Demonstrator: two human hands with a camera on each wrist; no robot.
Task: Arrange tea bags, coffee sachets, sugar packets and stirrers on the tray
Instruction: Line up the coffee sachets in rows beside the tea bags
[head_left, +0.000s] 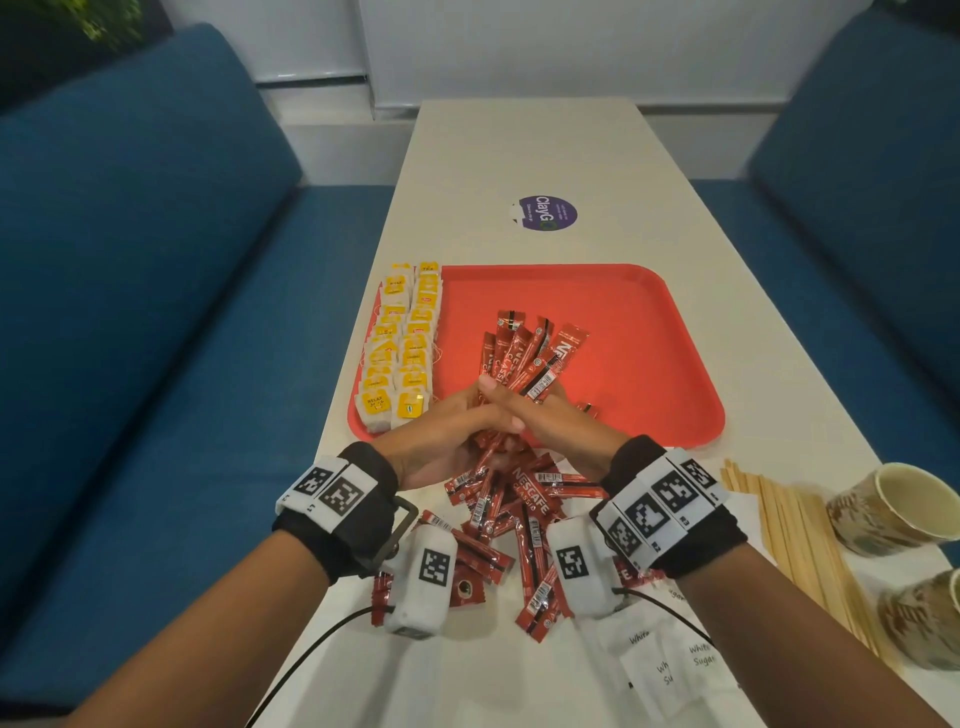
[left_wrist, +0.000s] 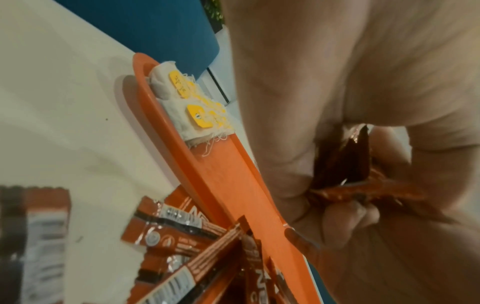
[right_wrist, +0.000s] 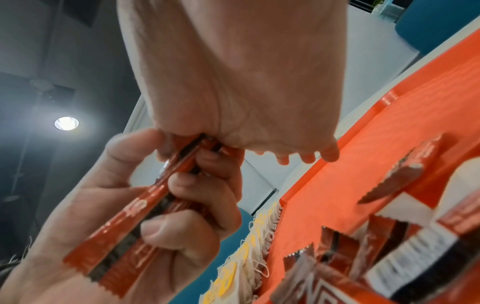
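Holding a fanned bundle of red foil coffee sachets (head_left: 524, 358) over the near edge of the flat red plastic tray (head_left: 649, 332), I had both hands closed on it: my left hand (head_left: 452, 434) had its fingers curled round the lower ends, and my right hand (head_left: 558, 423) lay across it, clamped on the same bundle. From the right wrist view I saw the left hand's fingers (right_wrist: 187, 183) wrapped round the sachets, with the right hand pressed against their tops. The upper ends of the bundle splayed out above the tray's bare middle. Two rows of white tea bags with yellow tags (head_left: 402, 353) lay along the tray's left side, overlapping one another from far edge to near edge. On the pale counter (head_left: 524, 156) just before the tray, under my wrists, lay a loose heap of more red coffee sachets (head_left: 498, 519). White paper sugar packets (head_left: 670, 665) lay nearer me on the right, and pale wooden stirrers (head_left: 800, 545) lay in a flat row to the right of them, beside two patterned paper cups (head_left: 893, 509). A round purple sticker (head_left: 548, 213) sat on the counter beyond the tray.
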